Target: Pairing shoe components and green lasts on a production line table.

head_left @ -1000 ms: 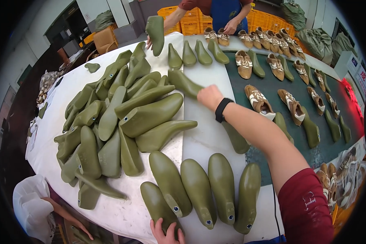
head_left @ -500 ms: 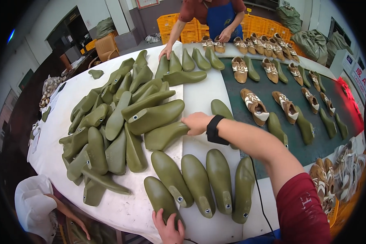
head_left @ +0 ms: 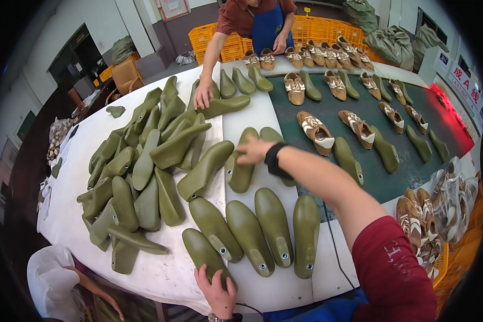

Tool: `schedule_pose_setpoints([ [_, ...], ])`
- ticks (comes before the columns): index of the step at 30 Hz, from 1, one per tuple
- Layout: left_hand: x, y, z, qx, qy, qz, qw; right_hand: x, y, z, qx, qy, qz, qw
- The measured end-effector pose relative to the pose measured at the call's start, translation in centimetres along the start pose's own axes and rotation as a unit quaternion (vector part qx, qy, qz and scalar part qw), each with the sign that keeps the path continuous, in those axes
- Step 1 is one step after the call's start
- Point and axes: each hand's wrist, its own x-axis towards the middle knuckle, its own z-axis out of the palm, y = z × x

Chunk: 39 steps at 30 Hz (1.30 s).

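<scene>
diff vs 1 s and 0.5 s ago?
Right hand drew back from the far lasts and now lies on a green shoe last beside the pile. Left hand moved onto the nearest last in the front row. The pile looks unchanged.

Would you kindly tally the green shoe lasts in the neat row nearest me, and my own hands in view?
Green lasts in the near row: 5
Own hands: 2 (left hand, right hand)
Total: 7
</scene>
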Motion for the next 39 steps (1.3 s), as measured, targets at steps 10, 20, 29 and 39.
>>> schedule_pose_setpoints([
  [10, 0.3, 0.2, 0.3, 0.009, 0.008, 0.023, 1.0, -9.1, 3.5, -0.2, -0.052, 0.145, 0.12, 0.981],
  [20, 0.2, -0.4, 0.6, 0.007, 0.015, 0.034, 0.999, -15.1, 8.2, 3.3, 0.012, 0.147, 0.147, 0.978],
  [29, 0.1, 0.5, 1.5, 0.01, 0.021, 0.074, 0.997, -22.7, 10.8, 8.8, 0.108, 0.133, 0.144, 0.975],
  [39, -0.1, 2.9, -1.5, 0.169, 0.066, 0.134, 0.974, -42.0, 0.5, 6.9, 0.167, 0.286, -0.017, 0.943],
])
